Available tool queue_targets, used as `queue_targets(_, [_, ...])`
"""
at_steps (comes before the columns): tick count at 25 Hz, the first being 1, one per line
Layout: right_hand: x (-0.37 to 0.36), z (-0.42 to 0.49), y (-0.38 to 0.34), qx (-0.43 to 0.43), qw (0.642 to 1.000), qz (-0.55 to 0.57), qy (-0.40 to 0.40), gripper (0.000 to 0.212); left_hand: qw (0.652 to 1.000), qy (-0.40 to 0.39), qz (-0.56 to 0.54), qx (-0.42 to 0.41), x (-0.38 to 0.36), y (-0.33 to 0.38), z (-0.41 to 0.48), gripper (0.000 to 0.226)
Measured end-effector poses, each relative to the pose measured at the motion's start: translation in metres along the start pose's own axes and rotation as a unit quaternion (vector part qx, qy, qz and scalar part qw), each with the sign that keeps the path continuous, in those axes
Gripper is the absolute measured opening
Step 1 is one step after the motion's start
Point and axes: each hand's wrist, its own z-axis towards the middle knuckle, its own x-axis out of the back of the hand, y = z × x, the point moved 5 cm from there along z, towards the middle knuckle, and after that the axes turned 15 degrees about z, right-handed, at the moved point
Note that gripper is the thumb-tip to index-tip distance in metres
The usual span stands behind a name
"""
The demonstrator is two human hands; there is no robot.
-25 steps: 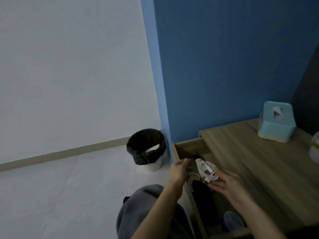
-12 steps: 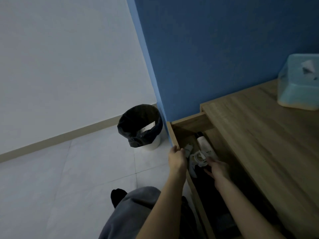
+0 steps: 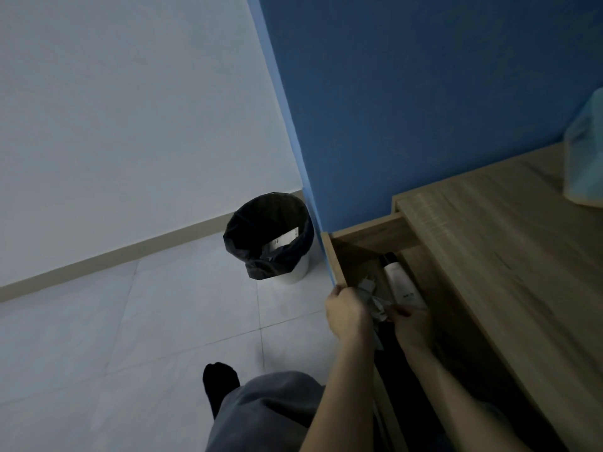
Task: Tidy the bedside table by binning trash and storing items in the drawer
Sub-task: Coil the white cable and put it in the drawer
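Looking down in dim light. Far left: pale tiled floor (image 3: 130, 321) meeting a white wall, beige skirting between. A black-socked foot (image 3: 220, 380) and a grey-trousered knee at the bottom edge.

Small round white bin with black liner (image 3: 270, 236) stands on the floor by the blue wall's corner, just left of the drawer; a white slip of paper lies inside it.

Open wooden drawer (image 3: 339, 256) pulled out from under the light oak-grain worktop (image 3: 505, 272). Left hand (image 3: 347, 313) sits on the drawer's front panel, grip curled over its top edge. Just right of it, inside the drawer, a tangled white charger and cable (image 3: 372, 296); right hand (image 3: 411, 324) reaches in, fingertips at the cable. Grip there narrow, but cannot tell if it actually holds the cable. A white tube with black cap (image 3: 399, 282) lies lengthwise in the drawer, touching or just beside the right hand's fingers.

Far right, on the worktop against the blue wall: pale teal box (image 3: 584, 158), cut off by the frame.
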Motion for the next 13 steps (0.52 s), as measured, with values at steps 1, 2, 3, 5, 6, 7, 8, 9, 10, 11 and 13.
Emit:
queue_targets(1, [-0.001, -0.003, -0.002, -0.004, 1.0, -0.011, -0.016, 0.021, 1.0, -0.001, 0.001, -0.001, 0.001, -0.001, 0.0, 0.031])
queue_targets(2, [0.001, -0.005, -0.005, 0.002, 0.999, -0.019, -0.027, 0.022, 1.0, -0.004, 0.007, -0.003, 0.0, -0.002, 0.0, 0.031])
queue_targets(3, [0.005, -0.01, -0.016, 0.014, 0.999, -0.033, -0.033, 0.023, 1.0, -0.008, 0.011, -0.006, 0.0, -0.003, 0.0, 0.031])
queue_targets(5, [0.019, -0.023, -0.047, 0.099, 0.991, -0.083, -0.031, 0.026, 1.0, -0.017, 0.009, -0.009, 0.001, -0.004, -0.001, 0.03])
queue_targets(6, [0.03, -0.031, -0.066, 0.162, 0.982, -0.095, -0.028, 0.026, 1.0, -0.026, 0.0, -0.01, 0.0, -0.004, -0.001, 0.03])
queue_targets(7, [0.041, -0.041, -0.083, 0.21, 0.973, -0.094, -0.031, 0.026, 0.999, -0.034, -0.023, -0.004, 0.0, -0.005, -0.003, 0.03])
queue_targets(8, [0.056, -0.048, -0.099, 0.26, 0.962, -0.077, -0.034, 0.025, 0.998, -0.043, -0.051, 0.004, -0.001, -0.005, -0.005, 0.03])
queue_targets(9, [0.071, -0.055, -0.115, 0.293, 0.953, -0.064, -0.031, 0.025, 0.996, -0.05, -0.069, 0.009, -0.003, -0.004, -0.007, 0.03])
queue_targets(10, [0.088, -0.056, -0.125, 0.317, 0.946, -0.063, -0.032, 0.028, 0.996, -0.056, -0.07, 0.008, -0.004, -0.004, -0.009, 0.03])
queue_targets(11, [0.104, -0.057, -0.134, 0.321, 0.943, -0.079, -0.029, 0.032, 0.996, -0.064, -0.067, 0.003, -0.006, -0.003, -0.012, 0.029])
queue_targets(13, [0.132, -0.052, -0.135, 0.322, 0.938, -0.125, -0.015, 0.034, 0.995, -0.078, -0.064, -0.008, -0.012, -0.001, -0.014, 0.027])
